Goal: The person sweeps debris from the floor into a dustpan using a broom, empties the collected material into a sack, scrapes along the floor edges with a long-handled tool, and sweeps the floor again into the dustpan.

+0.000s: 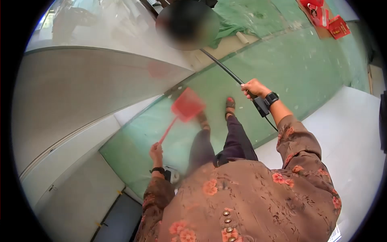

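My left hand [156, 152] is closed around the thin handle of a red fly swatter [188, 105]. Its square head is lifted in front of my legs and slightly blurred. My right hand [254, 88] grips a black pole [223, 66] near its lower end. A black box [261, 107] with a cable sits just below that hand. The pole runs up and away to a dark, blurred round shape [187, 24], which I cannot make out.
Green sheeting [298, 80] covers the floor under my feet. A pale panel [96, 80] stands along the left. Red boxes [338, 27] lie at the upper right, and crumpled green cloth [231, 30] is bunched at the top. A white surface [346, 129] is on the right.
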`<state>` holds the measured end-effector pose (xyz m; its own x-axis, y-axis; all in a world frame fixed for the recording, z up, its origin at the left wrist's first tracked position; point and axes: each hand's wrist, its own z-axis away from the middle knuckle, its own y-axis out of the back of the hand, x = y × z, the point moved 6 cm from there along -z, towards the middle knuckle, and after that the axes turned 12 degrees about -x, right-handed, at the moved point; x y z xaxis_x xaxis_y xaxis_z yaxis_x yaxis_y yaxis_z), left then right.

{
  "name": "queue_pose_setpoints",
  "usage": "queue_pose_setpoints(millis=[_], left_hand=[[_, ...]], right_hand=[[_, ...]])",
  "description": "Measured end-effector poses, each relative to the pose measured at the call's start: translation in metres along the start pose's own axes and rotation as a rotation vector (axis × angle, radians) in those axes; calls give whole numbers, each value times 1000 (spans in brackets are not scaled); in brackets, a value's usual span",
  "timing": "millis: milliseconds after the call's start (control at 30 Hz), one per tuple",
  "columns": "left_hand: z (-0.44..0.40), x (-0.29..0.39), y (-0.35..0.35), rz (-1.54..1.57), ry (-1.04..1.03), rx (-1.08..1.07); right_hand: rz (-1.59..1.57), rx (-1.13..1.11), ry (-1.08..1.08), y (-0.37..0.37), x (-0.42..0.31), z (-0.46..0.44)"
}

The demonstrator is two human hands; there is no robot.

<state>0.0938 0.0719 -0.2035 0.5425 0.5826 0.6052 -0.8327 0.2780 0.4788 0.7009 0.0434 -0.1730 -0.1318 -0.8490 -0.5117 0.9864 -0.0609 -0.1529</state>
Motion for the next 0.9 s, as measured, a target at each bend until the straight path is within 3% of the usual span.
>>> queue_pose_setpoints(millis=[200,467,733,900], left_hand=[[1,4,-2,119,-30,-1],[-5,7,1,9,5,-6],[9,18,0,85,-14,-20],[8,19,1,87,-21,10]], right_hand=[[103,-2,-2,0,-5,-3],[62,-114,-127,-27,13,2],[117,-150,-35,-52,-15,-59],[56,-115,-21,-55,-40,-50]])
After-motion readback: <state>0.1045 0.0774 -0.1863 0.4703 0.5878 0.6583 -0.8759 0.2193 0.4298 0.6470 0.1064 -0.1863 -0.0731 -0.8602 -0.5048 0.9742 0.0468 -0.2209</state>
